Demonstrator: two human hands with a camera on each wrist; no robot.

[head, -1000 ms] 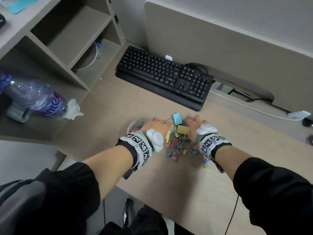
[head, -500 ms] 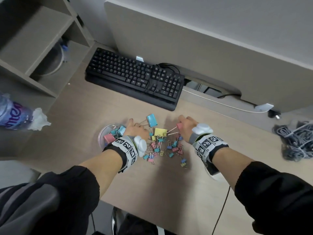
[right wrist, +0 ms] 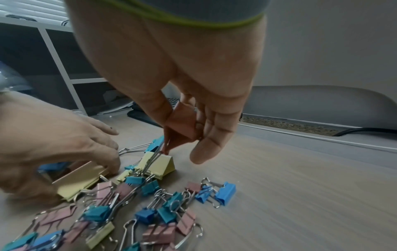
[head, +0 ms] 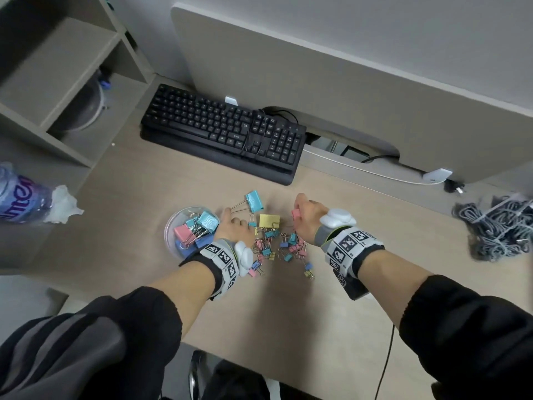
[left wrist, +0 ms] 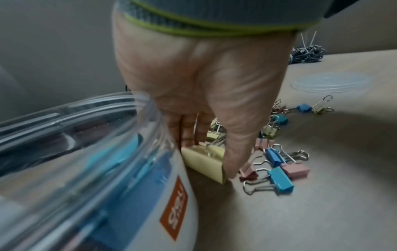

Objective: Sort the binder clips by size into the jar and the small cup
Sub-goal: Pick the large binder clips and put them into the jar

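1. Desk point(head: 288, 327): a pale wood-look top carrying everything, with a black keyboard point(head: 222, 134) toward the back edge and a bundle of grey cable point(head: 496, 226) at the right edge.
2. Jar point(head: 184, 229): clear plastic, open, standing toward the left side of the desk, already holding several large clips. Its walls look smooth and slippery; no small cup shows in any view.
3. Left hand point(head: 233, 229): just right of the jar, fingers and thumb curled down onto a large yellow clip point(left wrist: 204, 161) that sits on the desk against the jar's side.
4. Right hand point(head: 308, 220): raised over the far side of the pile, thumb and fingers pinching a large pink clip point(right wrist: 182, 125) by its folded body, wire arms hanging down.
5. Large clips on the desk: a blue one point(head: 253, 201) beyond the left hand and another yellow one point(head: 269, 221) between the hands. I judge them light, stiff and springy; gripping the painted body across its flat sides should be steadier than the wire loops, which swing.
6. Small clips point(head: 288, 249): a mixed pile between the wrists, toward the front edge. Their wire arms interlock, so a lifted one may drag neighbours; a fingertip pinch on the body seems best.
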